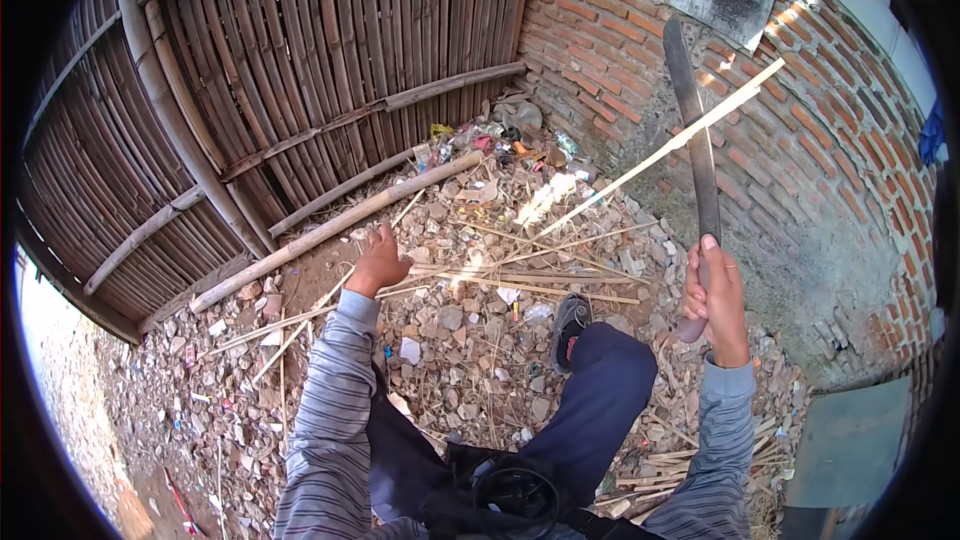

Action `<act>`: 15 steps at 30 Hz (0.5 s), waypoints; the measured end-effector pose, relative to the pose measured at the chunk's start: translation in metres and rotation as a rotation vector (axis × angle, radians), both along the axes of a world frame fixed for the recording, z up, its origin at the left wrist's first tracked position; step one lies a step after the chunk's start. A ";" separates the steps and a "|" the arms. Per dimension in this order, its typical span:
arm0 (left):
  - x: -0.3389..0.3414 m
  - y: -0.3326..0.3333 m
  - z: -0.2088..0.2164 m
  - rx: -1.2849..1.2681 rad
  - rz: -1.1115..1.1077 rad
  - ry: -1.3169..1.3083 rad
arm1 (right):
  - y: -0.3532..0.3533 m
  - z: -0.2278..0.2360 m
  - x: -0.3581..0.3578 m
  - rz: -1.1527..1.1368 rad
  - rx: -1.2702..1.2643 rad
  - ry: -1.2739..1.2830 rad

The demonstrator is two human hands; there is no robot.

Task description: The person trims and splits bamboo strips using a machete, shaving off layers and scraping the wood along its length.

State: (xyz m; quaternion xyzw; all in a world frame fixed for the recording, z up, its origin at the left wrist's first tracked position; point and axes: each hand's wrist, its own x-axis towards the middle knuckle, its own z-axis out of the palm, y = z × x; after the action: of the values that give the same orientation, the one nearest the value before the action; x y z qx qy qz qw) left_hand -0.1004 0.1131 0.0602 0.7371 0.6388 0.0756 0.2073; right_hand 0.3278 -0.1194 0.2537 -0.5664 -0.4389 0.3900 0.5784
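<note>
My right hand (715, 290) is closed round the handle of a machete (704, 180), whose long dark blade points upward. A pale split bamboo strip (640, 168) slants from near the ground up to the right and crosses the blade in view. Whether it touches the blade or the wall behind, I cannot tell. My left hand (380, 262) reaches out over the rubble with its fingers apart and nothing seen in them. Beside it, several thin bamboo strips (540, 278) lie crossed on the ground.
A bamboo pole (335, 232) lies along the slatted bamboo wall (350, 30). To the right stands a brick wall (800, 140). Stones and litter (510, 140) cover the ground. More strips (650, 470) are piled at lower right, near a greenish panel (850, 440).
</note>
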 end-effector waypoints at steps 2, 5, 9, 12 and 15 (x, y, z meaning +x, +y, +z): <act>-0.003 -0.002 -0.003 0.063 0.020 0.009 | -0.005 0.017 -0.002 -0.029 0.014 0.005; 0.002 -0.001 0.009 -0.045 -0.014 -0.033 | -0.013 0.039 0.000 -0.104 0.220 0.050; -0.003 0.001 0.008 -0.080 0.030 -0.008 | -0.018 0.053 0.001 -0.196 0.412 0.050; 0.005 0.005 0.012 -0.146 0.030 -0.030 | -0.010 0.008 0.010 -0.227 0.211 -0.020; 0.005 -0.001 0.016 -0.126 0.031 -0.025 | -0.006 -0.025 0.033 -0.142 -0.006 -0.201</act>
State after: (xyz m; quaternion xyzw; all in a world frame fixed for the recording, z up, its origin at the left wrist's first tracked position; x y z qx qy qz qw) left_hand -0.0951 0.1118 0.0765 0.7116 0.6510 0.0477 0.2600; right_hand 0.3604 -0.1254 0.2282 -0.6341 -0.4523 0.2906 0.5558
